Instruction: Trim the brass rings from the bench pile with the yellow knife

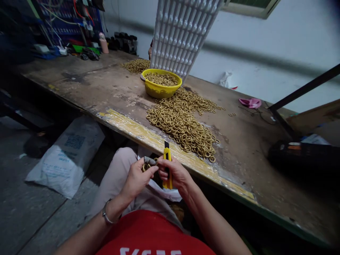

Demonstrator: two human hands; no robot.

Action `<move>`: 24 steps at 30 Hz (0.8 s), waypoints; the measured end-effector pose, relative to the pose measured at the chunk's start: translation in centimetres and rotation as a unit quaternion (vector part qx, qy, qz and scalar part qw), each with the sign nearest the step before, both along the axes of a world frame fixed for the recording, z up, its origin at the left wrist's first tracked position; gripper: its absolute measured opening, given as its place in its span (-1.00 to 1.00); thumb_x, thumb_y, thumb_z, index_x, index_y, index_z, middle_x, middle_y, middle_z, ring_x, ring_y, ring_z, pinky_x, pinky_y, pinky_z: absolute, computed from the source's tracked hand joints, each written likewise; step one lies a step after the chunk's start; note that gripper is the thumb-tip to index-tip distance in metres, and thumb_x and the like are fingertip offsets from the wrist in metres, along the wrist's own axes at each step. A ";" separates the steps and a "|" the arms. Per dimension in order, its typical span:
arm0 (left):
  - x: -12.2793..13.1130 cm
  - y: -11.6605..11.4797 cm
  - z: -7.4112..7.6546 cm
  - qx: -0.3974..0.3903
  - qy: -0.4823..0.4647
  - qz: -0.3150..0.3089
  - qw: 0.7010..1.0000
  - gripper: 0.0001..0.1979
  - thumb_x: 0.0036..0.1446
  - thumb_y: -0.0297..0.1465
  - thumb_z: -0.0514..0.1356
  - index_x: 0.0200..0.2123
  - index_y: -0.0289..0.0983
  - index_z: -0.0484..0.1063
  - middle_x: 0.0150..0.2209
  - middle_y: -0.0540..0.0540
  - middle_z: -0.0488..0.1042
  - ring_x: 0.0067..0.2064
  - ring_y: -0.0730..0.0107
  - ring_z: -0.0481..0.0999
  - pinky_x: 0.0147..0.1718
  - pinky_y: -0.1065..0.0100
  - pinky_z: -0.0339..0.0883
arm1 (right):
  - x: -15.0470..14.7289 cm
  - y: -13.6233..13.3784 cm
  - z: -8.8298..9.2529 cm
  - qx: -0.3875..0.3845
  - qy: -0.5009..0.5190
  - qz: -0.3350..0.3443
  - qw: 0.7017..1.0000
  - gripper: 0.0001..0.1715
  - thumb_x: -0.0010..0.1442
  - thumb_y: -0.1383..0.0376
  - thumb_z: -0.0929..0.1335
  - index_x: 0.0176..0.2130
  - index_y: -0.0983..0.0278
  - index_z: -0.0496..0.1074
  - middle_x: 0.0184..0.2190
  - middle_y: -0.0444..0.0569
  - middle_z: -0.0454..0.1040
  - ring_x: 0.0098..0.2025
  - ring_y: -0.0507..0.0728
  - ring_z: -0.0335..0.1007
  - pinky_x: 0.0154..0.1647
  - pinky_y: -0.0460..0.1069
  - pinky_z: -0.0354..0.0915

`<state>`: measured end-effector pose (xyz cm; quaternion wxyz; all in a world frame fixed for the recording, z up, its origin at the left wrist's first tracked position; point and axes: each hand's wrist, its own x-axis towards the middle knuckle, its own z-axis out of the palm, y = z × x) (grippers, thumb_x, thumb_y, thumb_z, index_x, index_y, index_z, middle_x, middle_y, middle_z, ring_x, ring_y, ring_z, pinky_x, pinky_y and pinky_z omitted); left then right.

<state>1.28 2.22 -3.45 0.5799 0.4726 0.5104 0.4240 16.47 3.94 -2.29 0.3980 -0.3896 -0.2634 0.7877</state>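
Over my lap, my left hand [139, 177] is closed around a few brass-coloured rings [146, 167], its index finger wrapped in something grey. My right hand [174, 171] grips a yellow utility knife [167, 156], held upright with its dark blade pointing up. The fingertips of both hands meet near the rings; whether the right fingers also pinch a ring I cannot tell. Just beyond, on the table, a large pile of the same rings [183, 124] spreads out. Behind it stands a yellow basin [159, 91] filled with rings.
The wooden table's front edge [127, 124] is covered with yellow tape. A tall translucent ridged panel [180, 35] rises behind the basin, with part of a person's hand beside it. Another ring pile [135, 65] lies farther back. A white sack [69, 156] rests on the floor at left.
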 end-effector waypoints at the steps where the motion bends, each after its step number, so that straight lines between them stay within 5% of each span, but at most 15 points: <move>1: 0.1 -0.1 0.0 0.000 -0.008 -0.004 1.000 -0.78 0.04 -0.29 0.30 -0.41 -0.30 0.36 -0.65 0.11 0.32 -0.67 0.62 0.21 -0.70 0.55 0.08 | 0.1 -0.1 0.0 0.008 -0.008 0.001 1.000 -0.60 -0.08 0.16 0.52 -0.48 0.27 0.25 -0.72 -0.33 0.16 -0.73 -0.14 -0.04 -0.72 -0.19 -0.07; 6: -0.1 -0.5 0.7 -0.065 -0.173 -0.079 0.980 -0.76 0.12 -0.25 0.24 -0.39 -0.32 0.37 -0.58 0.06 0.36 -0.66 0.66 0.18 -0.72 0.57 -0.02 | 0.7 -0.5 0.1 0.107 -0.077 -0.031 0.991 -0.61 0.02 0.07 0.48 -0.32 0.30 0.37 -0.67 -0.31 0.19 -0.70 -0.12 -0.02 -0.71 -0.18 -0.08; 10: -0.4 -0.8 1.7 -0.163 -0.275 -0.111 0.941 -0.74 0.07 -0.24 0.26 -0.37 -0.34 0.38 -0.44 -0.02 0.43 -0.63 0.68 0.22 -0.75 0.59 -0.06 | 0.9 -0.9 0.1 0.150 -0.104 0.007 0.983 -0.58 0.06 0.04 0.45 -0.26 0.32 0.41 -0.69 -0.28 0.22 -0.70 -0.10 -0.01 -0.69 -0.16 -0.07; 15: 0.0 -0.8 1.7 -0.154 -0.213 -0.087 0.961 -0.71 0.05 -0.21 0.28 -0.36 -0.32 0.34 -0.47 -0.01 0.43 -0.62 0.64 0.26 -0.75 0.60 0.01 | 0.4 -1.0 -0.2 0.126 -0.118 -0.004 0.985 -0.62 0.03 0.06 0.46 -0.42 0.30 0.35 -0.73 -0.28 0.22 -0.71 -0.10 -0.01 -0.70 -0.17 -0.06; 19: 0.1 -0.8 0.4 -0.082 -0.134 -0.037 0.987 -0.71 0.07 -0.23 0.27 -0.28 -0.28 0.30 -0.48 0.03 0.44 -0.61 0.60 0.27 -0.74 0.57 0.04 | 0.1 -0.9 -0.1 0.101 -0.105 -0.043 0.988 -0.65 -0.03 0.13 0.48 -0.39 0.28 0.35 -0.76 -0.33 0.15 -0.73 -0.11 -0.04 -0.71 -0.18 -0.03; 24: -0.2 -1.2 -0.2 -0.017 -0.078 -0.050 0.996 -0.79 0.14 -0.25 0.22 -0.31 -0.29 0.39 -0.59 0.10 0.33 -0.64 0.61 0.19 -0.68 0.53 0.05 | -0.2 -1.0 0.1 0.086 -0.094 -0.049 0.991 -0.67 -0.01 0.14 0.48 -0.39 0.30 0.36 -0.73 -0.30 0.20 -0.73 -0.11 0.00 -0.71 -0.18 0.02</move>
